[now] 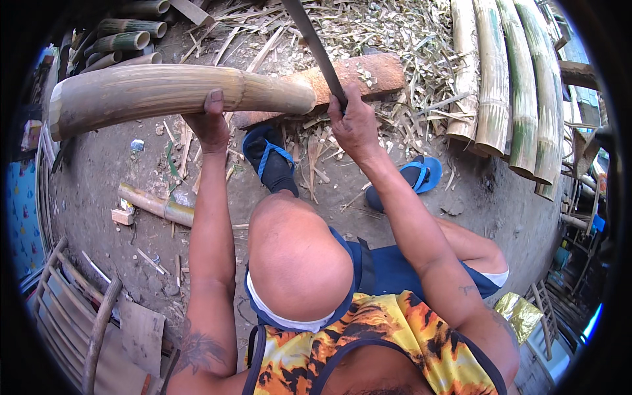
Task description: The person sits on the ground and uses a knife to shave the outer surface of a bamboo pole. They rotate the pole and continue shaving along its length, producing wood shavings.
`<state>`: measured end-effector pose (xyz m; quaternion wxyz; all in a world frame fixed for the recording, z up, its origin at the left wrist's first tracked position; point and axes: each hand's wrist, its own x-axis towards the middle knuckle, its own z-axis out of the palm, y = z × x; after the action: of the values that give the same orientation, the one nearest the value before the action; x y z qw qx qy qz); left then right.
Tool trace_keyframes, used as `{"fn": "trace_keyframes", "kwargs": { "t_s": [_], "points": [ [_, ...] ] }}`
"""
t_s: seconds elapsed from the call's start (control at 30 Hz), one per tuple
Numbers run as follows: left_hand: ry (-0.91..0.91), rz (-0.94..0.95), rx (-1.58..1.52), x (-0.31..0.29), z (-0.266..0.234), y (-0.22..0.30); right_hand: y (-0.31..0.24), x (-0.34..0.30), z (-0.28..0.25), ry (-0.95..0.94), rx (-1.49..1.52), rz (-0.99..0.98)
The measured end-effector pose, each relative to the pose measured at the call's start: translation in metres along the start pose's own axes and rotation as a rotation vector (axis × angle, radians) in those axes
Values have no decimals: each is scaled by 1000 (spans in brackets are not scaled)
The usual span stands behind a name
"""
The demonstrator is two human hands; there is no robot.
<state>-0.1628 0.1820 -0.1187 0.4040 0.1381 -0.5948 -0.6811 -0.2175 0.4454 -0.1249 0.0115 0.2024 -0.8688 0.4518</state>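
My left hand [209, 125] is closed round the near side of a thick bamboo pole section [151, 95], its thumb pressed on the surface. The section lies nearly crosswise, with its right end resting on a reddish-brown wooden block [368, 74]. My right hand [356, 126] grips a long, dark, flat blade [313, 49] that slants up and away to the upper left, past the top edge. Its handle is mostly hidden in my fist. The blade crosses in front of the block, close to the bamboo's right end; I cannot tell whether they touch.
Bamboo shavings [401, 33] cover the ground beyond the block. Several long bamboo poles [494, 85] lie at the right, and cut sections [125, 43] are stacked at far left. A thinner bamboo piece [158, 204] lies left of my legs. A slatted bamboo frame [99, 329] stands at lower left.
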Motion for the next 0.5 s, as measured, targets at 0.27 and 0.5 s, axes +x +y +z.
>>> {"fn": "trace_keyframes", "kwargs": {
  "t_s": [0.27, 0.5],
  "points": [
    [-58, 35, 126, -2, 0, -1, 10, 3, 1, -392, -266, 256],
    [-85, -32, 81, -4, -9, -3, 2, -6, 3, -29, -2, -89]
  ]
}}
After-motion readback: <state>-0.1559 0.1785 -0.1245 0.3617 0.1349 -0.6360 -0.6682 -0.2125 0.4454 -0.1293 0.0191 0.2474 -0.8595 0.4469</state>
